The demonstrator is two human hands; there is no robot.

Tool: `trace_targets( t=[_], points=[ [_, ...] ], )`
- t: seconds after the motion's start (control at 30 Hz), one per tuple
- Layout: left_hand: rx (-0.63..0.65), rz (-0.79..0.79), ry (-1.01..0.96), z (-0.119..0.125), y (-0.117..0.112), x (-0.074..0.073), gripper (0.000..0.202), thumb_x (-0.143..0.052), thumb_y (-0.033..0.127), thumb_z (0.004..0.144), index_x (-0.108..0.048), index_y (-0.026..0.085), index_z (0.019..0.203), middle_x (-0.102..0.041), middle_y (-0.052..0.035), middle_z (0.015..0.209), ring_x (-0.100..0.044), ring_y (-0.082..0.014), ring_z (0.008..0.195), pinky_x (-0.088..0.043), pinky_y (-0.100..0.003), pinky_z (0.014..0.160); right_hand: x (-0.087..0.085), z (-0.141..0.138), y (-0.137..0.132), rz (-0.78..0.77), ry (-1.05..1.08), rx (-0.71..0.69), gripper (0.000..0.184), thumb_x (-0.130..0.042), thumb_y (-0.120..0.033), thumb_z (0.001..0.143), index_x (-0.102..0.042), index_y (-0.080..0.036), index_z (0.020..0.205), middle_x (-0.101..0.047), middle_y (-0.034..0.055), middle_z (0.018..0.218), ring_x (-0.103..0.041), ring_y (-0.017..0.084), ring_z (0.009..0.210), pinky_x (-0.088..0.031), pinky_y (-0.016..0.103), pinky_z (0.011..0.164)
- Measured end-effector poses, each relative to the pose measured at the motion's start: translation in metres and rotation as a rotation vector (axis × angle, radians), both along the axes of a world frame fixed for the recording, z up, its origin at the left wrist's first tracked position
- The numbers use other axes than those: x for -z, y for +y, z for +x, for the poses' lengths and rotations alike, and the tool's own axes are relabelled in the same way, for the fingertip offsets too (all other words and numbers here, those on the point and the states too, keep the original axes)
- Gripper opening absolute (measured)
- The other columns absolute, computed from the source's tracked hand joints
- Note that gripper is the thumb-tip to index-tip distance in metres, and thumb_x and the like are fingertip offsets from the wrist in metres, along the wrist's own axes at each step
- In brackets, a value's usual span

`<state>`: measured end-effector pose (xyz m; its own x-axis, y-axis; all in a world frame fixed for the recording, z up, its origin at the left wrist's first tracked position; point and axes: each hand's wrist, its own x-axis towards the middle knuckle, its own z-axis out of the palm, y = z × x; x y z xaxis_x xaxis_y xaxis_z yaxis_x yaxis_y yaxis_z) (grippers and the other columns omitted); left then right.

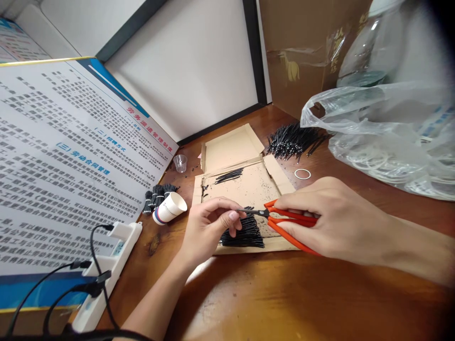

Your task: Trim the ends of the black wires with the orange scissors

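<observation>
Orange-handled scissors are in my right hand, the fingers wrapped through and around the handles. Their dark blades point left and reach the fingertips of my left hand. That hand is closed in a pinch at the blade tips; what it holds is too small to make out. Just below and behind these fingers lies a pile of thin black wire-like pieces on the opened cardboard. A smaller row of the same black pieces lies farther back on the cardboard.
A large heap of black pieces lies at the back right, near a white ring and a clear plastic bag. To the left are a tipped paper cup, black bundles, a clear cup and a power strip.
</observation>
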<state>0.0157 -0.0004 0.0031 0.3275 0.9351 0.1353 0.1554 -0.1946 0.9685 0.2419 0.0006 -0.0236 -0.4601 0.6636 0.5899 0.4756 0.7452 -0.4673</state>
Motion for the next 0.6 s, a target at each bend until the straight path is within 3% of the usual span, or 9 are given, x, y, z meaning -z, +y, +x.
trace_targets(
  t=[0.07,0.17,0.3,0.47,0.6],
  points=[
    [-0.029,0.058,0.090,-0.001,0.002,0.001,0.008,-0.069,0.022,0.084,-0.071,0.014,0.081,-0.070,-0.0046,0.075,-0.056,-0.0093,0.053,-0.046,-0.020,0.045,-0.001,0.001,0.000,0.037,0.011,0.006,0.023,-0.054,-0.022,0.087,-0.065,-0.015,0.068,-0.048,-0.0032,0.048,-0.034,0.008,0.042,-0.025,0.027,0.046],
    [-0.068,0.284,0.349,-0.004,0.016,0.006,0.008,-0.067,0.018,0.086,-0.072,0.015,0.080,-0.071,-0.0044,0.077,-0.060,-0.0117,0.063,-0.047,-0.022,0.055,-0.004,0.002,0.002,0.102,0.052,0.061,0.024,-0.055,-0.021,0.086,-0.063,-0.015,0.063,-0.045,-0.0036,0.047,-0.031,0.008,0.042,-0.026,0.027,0.046],
    [-0.109,0.589,0.800,-0.007,0.056,0.020,0.011,-0.064,0.010,0.086,-0.073,0.015,0.082,-0.072,-0.0055,0.085,-0.064,-0.0158,0.078,-0.049,-0.027,0.072,-0.007,0.005,0.008,0.130,0.076,0.100,0.025,-0.056,-0.021,0.083,-0.061,-0.015,0.059,-0.041,-0.0048,0.045,-0.025,0.007,0.042,-0.024,0.026,0.045],
    [-0.107,0.629,0.917,-0.002,0.110,0.032,0.016,-0.061,0.007,0.084,-0.075,0.015,0.081,-0.070,-0.0071,0.086,-0.064,-0.0189,0.078,-0.048,-0.029,0.072,-0.007,0.009,0.015,0.146,0.058,0.153,0.023,-0.056,-0.020,0.081,-0.061,-0.015,0.060,-0.039,-0.0054,0.045,-0.027,0.007,0.043,-0.023,0.026,0.046],
    [-0.091,0.629,0.979,0.006,0.133,0.037,0.022,-0.055,0.010,0.087,-0.075,0.015,0.081,-0.067,-0.0077,0.086,-0.063,-0.0197,0.079,-0.048,-0.030,0.073,-0.007,0.010,0.015,0.185,0.049,0.175,0.020,-0.054,-0.018,0.081,-0.062,-0.015,0.063,-0.040,-0.0050,0.046,-0.029,0.008,0.043,-0.023,0.027,0.048]
  ],
)
